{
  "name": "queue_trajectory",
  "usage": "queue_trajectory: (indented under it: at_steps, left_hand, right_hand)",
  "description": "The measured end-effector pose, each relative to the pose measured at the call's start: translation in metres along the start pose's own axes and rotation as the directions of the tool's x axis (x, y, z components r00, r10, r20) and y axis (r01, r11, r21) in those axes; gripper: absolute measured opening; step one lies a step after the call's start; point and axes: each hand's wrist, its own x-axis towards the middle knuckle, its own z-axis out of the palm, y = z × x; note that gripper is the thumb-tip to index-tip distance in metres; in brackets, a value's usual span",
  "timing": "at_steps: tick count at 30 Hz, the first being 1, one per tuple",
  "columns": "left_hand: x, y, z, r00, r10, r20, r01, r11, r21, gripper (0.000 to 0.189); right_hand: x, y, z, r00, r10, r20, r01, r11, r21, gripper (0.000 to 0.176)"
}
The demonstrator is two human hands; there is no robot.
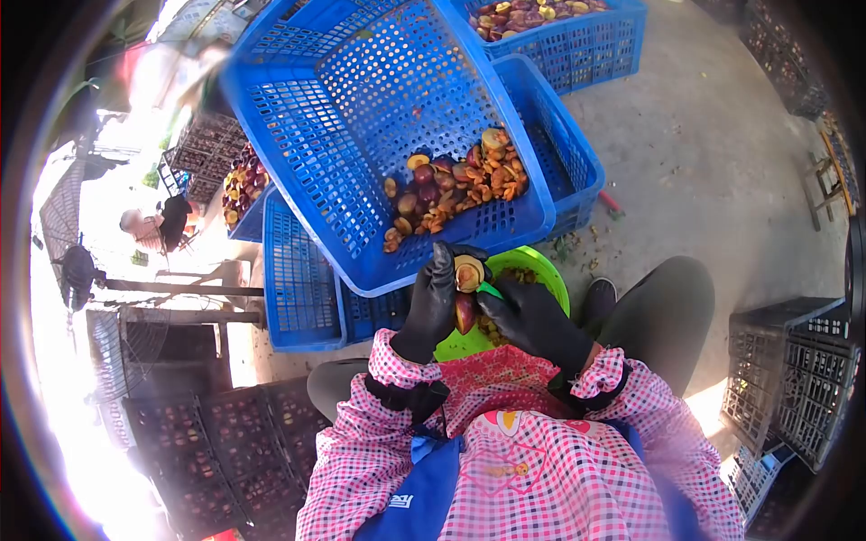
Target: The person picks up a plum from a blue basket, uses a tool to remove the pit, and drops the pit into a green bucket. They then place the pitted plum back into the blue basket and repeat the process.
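My left hand [429,305], in a black glove, is closed around a cut plum [469,274] with its yellow flesh facing up. A red-skinned piece hangs just below it. Close against the fruit, my right hand [539,326], also gloved, grips a small knife with a green handle [490,289]; its blade is hidden. Under both hands stands a lime-green basin [552,270] with small bits inside. Just beyond, a tilted blue crate [280,135] holds whole plums and cut orange pieces [492,176] in its lower corner.
More blue crates [302,307] support the tilted one, and another, filled with fruit, [586,54] stands at the back. Dark crates [780,379] are stacked at the right. Fruit-filled dark crates [225,451] lie at lower left, near a fan [79,275]. A person [167,224] sits far left.
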Motion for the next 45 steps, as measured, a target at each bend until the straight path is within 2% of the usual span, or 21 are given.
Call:
queue_trajectory:
  at_steps: [4, 6, 16, 19, 21, 22, 24, 25, 27, 29, 30, 31, 32, 33, 34, 35, 36, 37, 39, 42, 45]
  left_hand:
    - [0.005, -0.006, -0.006, 0.998, -0.022, 0.061, 0.021, 1.0, 0.006, 0.067]
    - [0.006, -0.005, -0.005, 0.999, -0.027, 0.038, 0.023, 0.994, 0.104, 0.068]
    - [0.003, 0.007, 0.001, 0.995, 0.024, 0.092, -0.045, 0.971, 0.235, 0.074]
    - [0.0, 0.004, 0.001, 0.977, 0.167, 0.133, -0.195, 0.952, 0.236, 0.075]
    - [-0.001, 0.001, 0.002, 0.898, 0.416, 0.142, -0.439, 0.833, 0.338, 0.078]
    - [-0.001, -0.004, 0.004, 0.899, 0.417, 0.137, -0.438, 0.833, 0.338, 0.078]
    - [0.003, -0.004, 0.007, 0.965, 0.262, -0.003, -0.262, 0.965, -0.009, 0.08]
    - [0.002, 0.0, 0.007, 0.964, 0.266, -0.008, -0.266, 0.964, -0.007, 0.08]
    - [-0.004, 0.011, 0.003, 0.986, 0.091, -0.138, -0.099, 0.994, -0.048, 0.08]
    - [-0.01, 0.016, -0.023, 0.909, 0.061, -0.412, 0.018, 0.982, 0.186, 0.072]
    - [-0.004, -0.001, -0.059, 0.77, 0.447, -0.454, -0.223, 0.857, 0.464, 0.068]
    - [-0.018, 0.025, -0.083, 0.726, 0.491, -0.481, -0.195, 0.818, 0.541, 0.063]
    - [-0.038, 0.073, -0.079, 0.688, 0.325, -0.649, -0.011, 0.899, 0.438, 0.05]
    - [-0.043, 0.091, -0.115, 0.656, 0.569, -0.496, 0.174, 0.526, 0.833, 0.043]
    - [-0.041, 0.103, -0.138, 0.675, 0.7, -0.233, 0.337, -0.012, 0.941, 0.036]
    - [-0.033, 0.105, -0.136, 0.679, 0.696, -0.232, 0.335, -0.013, 0.942, 0.036]
    - [-0.018, 0.111, -0.133, 0.632, 0.775, -0.004, 0.2, -0.159, 0.967, 0.033]
    - [0.002, 0.115, -0.131, 0.545, 0.808, 0.224, 0.077, -0.314, 0.946, 0.031]
    - [0.061, 0.095, -0.121, 0.715, 0.689, 0.119, -0.102, -0.066, 0.993, 0.037]
    - [0.155, 0.056, -0.099, 0.921, 0.378, 0.089, -0.087, -0.022, 0.996, 0.036]
    - [0.261, -0.026, -0.142, 0.977, 0.21, 0.035, -0.088, 0.247, 0.965, 0.031]
  right_hand:
    - [0.002, -0.004, -0.008, 0.995, -0.015, 0.102, 0.011, 0.999, 0.042, 0.042]
    - [0.006, -0.014, -0.019, 0.926, 0.202, 0.319, -0.249, 0.962, 0.112, 0.046]
    - [0.002, -0.015, -0.023, 0.825, 0.253, 0.505, -0.441, 0.848, 0.295, 0.052]
    - [-0.002, -0.026, -0.028, 0.742, 0.235, 0.628, -0.609, 0.628, 0.485, 0.048]
    - [-0.005, -0.022, -0.022, 0.587, -0.044, 0.809, -0.81, -0.015, 0.587, 0.047]
    - [-0.007, -0.02, -0.02, 0.583, -0.044, 0.811, -0.812, -0.014, 0.583, 0.047]
    - [-0.007, -0.02, -0.018, 0.596, -0.109, 0.796, -0.803, -0.079, 0.591, 0.047]
    - [-0.008, -0.023, -0.017, 0.592, -0.113, 0.798, -0.806, -0.075, 0.588, 0.047]
    - [-0.011, -0.028, -0.017, 0.644, -0.046, 0.764, -0.703, 0.361, 0.613, 0.046]
    - [-0.008, -0.025, -0.02, 0.68, -0.04, 0.732, -0.625, 0.491, 0.607, 0.047]
    - [-0.008, -0.023, -0.021, 0.713, -0.035, 0.7, -0.544, 0.603, 0.584, 0.049]
    - [-0.006, -0.024, -0.022, 0.715, -0.034, 0.698, -0.543, 0.602, 0.586, 0.049]
    - [-0.003, -0.027, -0.022, 0.682, 0.106, 0.723, -0.478, 0.813, 0.331, 0.051]
    - [0.0, -0.028, -0.023, 0.668, 0.252, 0.7, -0.381, 0.924, 0.031, 0.053]
    - [0.0, -0.025, -0.023, 0.673, 0.253, 0.695, -0.383, 0.923, 0.034, 0.053]
    - [-0.003, -0.019, -0.02, 0.764, 0.136, 0.631, -0.198, 0.98, 0.029, 0.053]
    - [-0.004, -0.016, -0.018, 0.825, 0.002, 0.565, -0.007, 1.0, 0.007, 0.054]
    - [-0.003, -0.014, -0.019, 0.826, 0.007, 0.563, -0.013, 1.0, 0.007, 0.054]
    - [0.0, -0.012, -0.021, 0.852, -0.001, 0.524, 0.052, 0.995, -0.083, 0.048]
    - [-0.001, -0.009, -0.028, 0.927, -0.101, 0.36, 0.085, 0.995, 0.06, 0.043]
    - [0.003, -0.002, -0.032, 0.954, -0.02, 0.3, 0.007, 0.999, 0.044, 0.038]
